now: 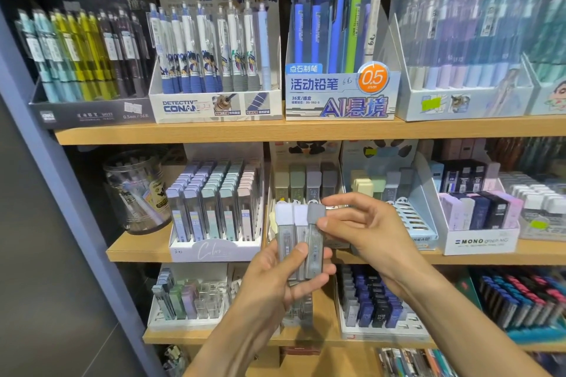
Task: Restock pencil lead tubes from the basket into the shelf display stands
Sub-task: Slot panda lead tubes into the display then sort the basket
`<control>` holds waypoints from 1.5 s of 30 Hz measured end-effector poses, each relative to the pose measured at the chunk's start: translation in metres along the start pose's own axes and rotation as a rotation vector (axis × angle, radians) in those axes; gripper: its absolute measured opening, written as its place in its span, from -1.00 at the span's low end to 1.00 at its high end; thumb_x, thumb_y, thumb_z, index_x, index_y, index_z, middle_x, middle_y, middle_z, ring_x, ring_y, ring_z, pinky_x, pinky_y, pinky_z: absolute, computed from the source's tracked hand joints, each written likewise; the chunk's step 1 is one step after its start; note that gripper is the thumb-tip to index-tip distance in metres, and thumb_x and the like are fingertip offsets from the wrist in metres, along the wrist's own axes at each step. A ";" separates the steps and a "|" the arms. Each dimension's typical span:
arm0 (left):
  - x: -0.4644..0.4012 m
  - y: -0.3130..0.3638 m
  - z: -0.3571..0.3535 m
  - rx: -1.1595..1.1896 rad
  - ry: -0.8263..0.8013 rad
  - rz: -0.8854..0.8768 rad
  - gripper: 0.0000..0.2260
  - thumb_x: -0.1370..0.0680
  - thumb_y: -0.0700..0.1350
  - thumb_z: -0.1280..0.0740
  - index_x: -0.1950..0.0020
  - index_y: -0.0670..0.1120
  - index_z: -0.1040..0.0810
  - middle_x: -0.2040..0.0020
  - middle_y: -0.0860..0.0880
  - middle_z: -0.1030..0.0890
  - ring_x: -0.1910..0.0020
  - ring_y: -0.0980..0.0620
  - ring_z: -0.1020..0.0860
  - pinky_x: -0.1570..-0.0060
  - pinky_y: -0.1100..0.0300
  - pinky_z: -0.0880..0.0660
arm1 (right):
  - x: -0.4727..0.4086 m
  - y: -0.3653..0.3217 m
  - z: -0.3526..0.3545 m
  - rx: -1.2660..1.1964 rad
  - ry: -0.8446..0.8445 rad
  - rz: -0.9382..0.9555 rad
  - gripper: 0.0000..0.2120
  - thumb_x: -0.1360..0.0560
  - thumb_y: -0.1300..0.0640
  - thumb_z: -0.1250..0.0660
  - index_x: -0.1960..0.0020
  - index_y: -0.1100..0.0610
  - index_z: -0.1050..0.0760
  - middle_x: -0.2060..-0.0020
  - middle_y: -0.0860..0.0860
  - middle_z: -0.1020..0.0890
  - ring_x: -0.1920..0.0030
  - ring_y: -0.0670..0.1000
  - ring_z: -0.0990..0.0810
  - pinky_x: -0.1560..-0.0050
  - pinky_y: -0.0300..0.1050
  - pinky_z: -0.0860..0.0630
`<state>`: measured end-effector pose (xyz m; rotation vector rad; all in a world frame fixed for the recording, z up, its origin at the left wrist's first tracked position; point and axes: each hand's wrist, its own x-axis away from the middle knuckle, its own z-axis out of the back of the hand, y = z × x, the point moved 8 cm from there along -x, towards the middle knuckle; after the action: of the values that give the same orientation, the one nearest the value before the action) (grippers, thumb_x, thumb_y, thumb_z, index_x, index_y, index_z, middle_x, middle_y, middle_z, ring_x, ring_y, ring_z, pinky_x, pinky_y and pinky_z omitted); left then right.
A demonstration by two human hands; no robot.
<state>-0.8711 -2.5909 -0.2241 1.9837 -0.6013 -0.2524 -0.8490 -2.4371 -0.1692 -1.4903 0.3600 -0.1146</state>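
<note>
Here the left hand (275, 281) is curled round a small fan of lead tubes (301, 239), thumb across their fronts and fingers behind. Three are plain to count: a white-capped one, a pale lilac-capped one and a grey-capped one; a yellowish sliver at the left edge may be a fourth, but I cannot tell. They stand upright, caps up, with the long axis running up and down.

The right hand (364, 226) is level with the caps. Its thumb and forefinger pinch the grey-capped tube (315, 242), the rightmost of the fan, just below the cap, so that tube is held by both hands at once.

The coming move turns on what lies directly behind and a little above the tubes: the panda stand (303, 184) on the middle shelf (137, 248), with four tubes in its back row and bare slots in front. The right hand is nearer to it, and I judge the grey-capped tube could go in upright as it is. The next stand (410, 211) to the right shows bare slots too. No basket is in view.
</note>
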 end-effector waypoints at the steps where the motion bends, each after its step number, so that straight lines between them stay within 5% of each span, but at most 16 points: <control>1: 0.000 0.000 0.000 -0.011 -0.001 -0.010 -0.75 -0.62 -0.21 -0.34 -0.29 -0.15 -0.57 -0.08 -0.29 -0.72 0.03 -0.22 -0.74 0.17 0.13 -0.71 | 0.001 -0.001 0.000 0.031 0.014 0.009 -0.66 -0.37 0.22 -0.62 -0.11 0.07 -0.63 0.09 0.08 -0.75 0.09 0.08 -0.76 -0.03 0.06 -0.68; 6: -0.001 -0.006 -0.002 -0.014 0.005 -0.005 -0.71 -0.57 -0.20 -0.40 -0.29 -0.16 -0.58 -0.08 -0.29 -0.72 0.03 -0.22 -0.73 0.14 0.12 -0.70 | 0.003 0.002 -0.001 0.198 0.115 0.030 -0.58 -0.28 0.11 -0.69 -0.04 -0.02 -0.57 0.16 0.03 -0.70 0.29 0.04 -0.72 0.14 0.07 -0.69; 9: -0.001 -0.007 -0.002 0.019 0.020 -0.001 -0.70 -0.57 -0.19 -0.40 -0.31 -0.18 -0.57 -0.11 -0.27 -0.72 -0.03 -0.24 -0.73 0.10 0.10 -0.70 | 0.000 0.010 0.003 0.089 0.106 -0.015 -0.67 -0.38 0.22 -0.60 -0.06 -0.02 -0.61 0.13 0.10 -0.68 0.18 0.09 -0.75 0.04 0.09 -0.70; 12: -0.001 -0.010 -0.003 0.074 0.017 0.032 -0.71 -0.60 -0.20 -0.38 -0.32 -0.18 -0.57 -0.12 -0.28 -0.71 -0.05 -0.27 -0.72 0.11 0.10 -0.70 | 0.002 0.014 0.004 -0.086 0.081 -0.068 -0.69 -0.49 0.39 -0.45 -0.14 0.09 -0.60 0.15 0.17 -0.70 0.10 0.11 -0.76 0.10 -0.08 -0.68; 20: -0.001 -0.008 -0.005 -0.026 0.021 0.032 -0.78 -0.65 -0.13 -0.33 -0.29 -0.09 -0.59 -0.07 -0.25 -0.73 0.01 -0.21 -0.74 0.21 0.13 -0.71 | 0.003 0.004 0.005 -0.084 0.017 -0.015 -0.66 -0.48 0.39 -0.47 -0.19 0.13 -0.59 0.10 0.12 -0.76 0.10 0.11 -0.76 0.08 -0.05 -0.62; 27: -0.005 -0.005 0.001 -0.059 0.073 -0.016 -0.73 -0.65 -0.16 -0.32 -0.35 -0.11 -0.52 -0.06 -0.21 -0.74 -0.05 -0.20 -0.73 0.02 0.05 -0.69 | -0.018 -0.065 0.035 0.361 0.264 0.489 -0.75 -0.47 0.28 -0.51 -0.03 0.00 -0.59 0.16 -0.10 -0.68 0.15 -0.13 -0.66 0.07 -0.25 -0.62; 30: -0.005 -0.004 0.001 -0.046 0.087 -0.012 -0.73 -0.65 -0.18 -0.32 -0.35 -0.14 -0.52 -0.04 -0.23 -0.75 -0.03 -0.20 -0.74 0.01 0.04 -0.69 | -0.024 -0.072 0.029 0.609 0.276 0.649 -0.78 -0.49 0.26 -0.50 -0.04 0.01 -0.58 0.17 -0.16 -0.67 0.14 -0.15 -0.67 0.06 -0.17 -0.65; 45: -0.008 -0.007 0.001 -0.009 0.107 0.043 -0.76 -0.68 -0.29 -0.26 -0.35 -0.16 -0.50 -0.03 -0.25 -0.74 -0.02 -0.20 -0.74 0.01 0.04 -0.69 | -0.040 -0.053 0.014 0.837 0.160 0.692 -0.77 -0.50 0.25 -0.48 -0.06 0.00 -0.54 0.19 -0.12 -0.68 0.15 -0.18 -0.66 0.03 -0.05 -0.64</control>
<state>-0.8762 -2.5855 -0.2310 1.9595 -0.5720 -0.1218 -0.8744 -2.4167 -0.1100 -0.4813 0.8203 0.1587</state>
